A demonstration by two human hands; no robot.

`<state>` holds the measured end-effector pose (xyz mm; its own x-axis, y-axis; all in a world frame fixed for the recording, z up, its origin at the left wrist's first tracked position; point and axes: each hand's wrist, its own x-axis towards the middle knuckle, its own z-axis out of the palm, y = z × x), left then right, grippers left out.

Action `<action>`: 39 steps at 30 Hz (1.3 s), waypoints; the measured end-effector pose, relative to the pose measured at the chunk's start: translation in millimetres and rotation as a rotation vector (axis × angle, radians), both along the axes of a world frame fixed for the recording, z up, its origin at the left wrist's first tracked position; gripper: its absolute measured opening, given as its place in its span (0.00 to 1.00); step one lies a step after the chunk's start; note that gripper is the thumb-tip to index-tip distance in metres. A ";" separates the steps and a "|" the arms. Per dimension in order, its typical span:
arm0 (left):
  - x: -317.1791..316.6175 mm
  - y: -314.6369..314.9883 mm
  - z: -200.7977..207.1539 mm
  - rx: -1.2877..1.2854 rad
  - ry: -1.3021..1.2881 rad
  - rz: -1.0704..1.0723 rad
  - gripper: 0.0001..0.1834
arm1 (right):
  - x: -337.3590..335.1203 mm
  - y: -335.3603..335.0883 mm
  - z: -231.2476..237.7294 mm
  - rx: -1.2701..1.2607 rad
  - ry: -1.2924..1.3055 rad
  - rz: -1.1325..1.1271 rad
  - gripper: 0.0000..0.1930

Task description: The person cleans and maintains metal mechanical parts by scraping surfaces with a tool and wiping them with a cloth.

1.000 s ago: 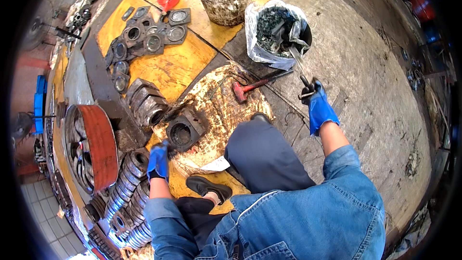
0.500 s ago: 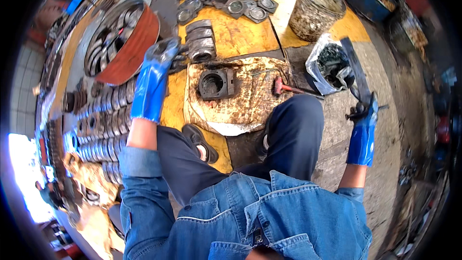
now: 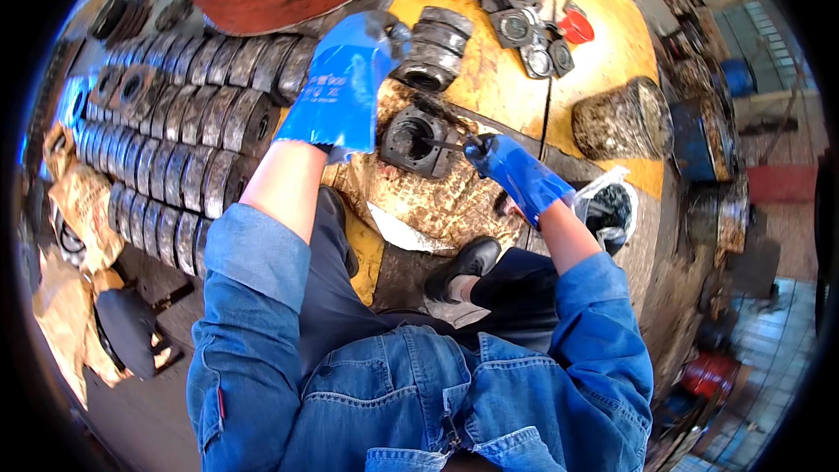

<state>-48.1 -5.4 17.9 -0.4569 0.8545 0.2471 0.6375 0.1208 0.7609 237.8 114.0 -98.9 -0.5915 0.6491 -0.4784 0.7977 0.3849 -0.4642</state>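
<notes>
Swung inward, the curled right hand (image 3: pixel 507 170) brought its gripped dark tool (image 3: pixel 451 147) to the block (image 3: pixel 426 166) leftward, the left hand's (image 3: pixel 371 42) grip unclear.

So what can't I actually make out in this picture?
In the head view:
Left hand: its own back hides the fingertips, so whether it holds anything is unclear.
Right hand: closed fingers hide the near end of the thin dark tool.
Metal block: shadow hides the depth of its bore.
White-lined bin: right forearm partly covers it.
Red-sided drum: cut off by the top edge.
</notes>
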 end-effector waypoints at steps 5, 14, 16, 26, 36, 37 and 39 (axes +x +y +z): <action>-15.9 9.2 4.2 -0.302 0.175 0.134 0.15 | -78.7 34.0 -54.6 0.239 -0.220 0.306 0.15; -21.0 16.5 -14.7 -0.371 0.184 0.101 0.15 | -93.6 54.3 -76.1 0.244 -0.390 0.305 0.12; -19.6 21.4 -13.1 -0.429 0.160 0.069 0.14 | -88.1 56.3 -82.9 0.255 -0.401 0.284 0.12; -10.6 24.9 -15.0 -0.416 0.243 0.107 0.15 | -65.1 60.8 -100.4 -0.018 -0.243 -0.094 0.16; -12.7 7.7 -6.9 -0.321 0.227 0.097 0.17 | -85.0 28.4 -48.2 -0.461 -0.035 -0.415 0.11; -13.4 7.0 -8.5 -0.318 0.214 0.089 0.17 | -78.9 30.7 -55.7 -0.501 0.022 -0.450 0.11; -11.9 12.9 -9.6 -0.322 0.181 0.038 0.17 | -51.8 42.6 -65.9 -0.232 0.038 -0.228 0.11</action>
